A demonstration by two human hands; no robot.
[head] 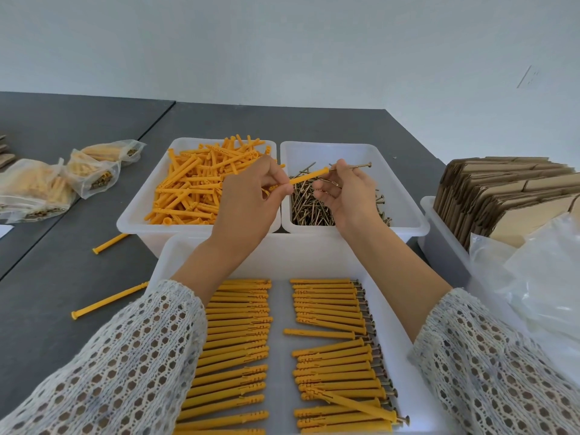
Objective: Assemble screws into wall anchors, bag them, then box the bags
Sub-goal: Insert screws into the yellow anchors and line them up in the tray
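My left hand (248, 199) pinches a yellow wall anchor (309, 176) that points right, over the gap between two white bins. My right hand (348, 193) holds a long screw (356, 166) with its tip at the anchor's open end, and a few more screws lie in its palm. The left bin (138, 211) holds loose yellow anchors (194, 186). The right bin (405, 196) holds loose screws (309, 205). A near white tray (282, 255) carries two rows of assembled anchors (332, 356) with screw heads showing.
Filled plastic bags (62, 180) lie at far left on the grey table. Two stray anchors (108, 301) rest on the table left of the tray. At right, a bin holds flat cardboard boxes (508, 196), with empty plastic bags (539, 284) in front of it.
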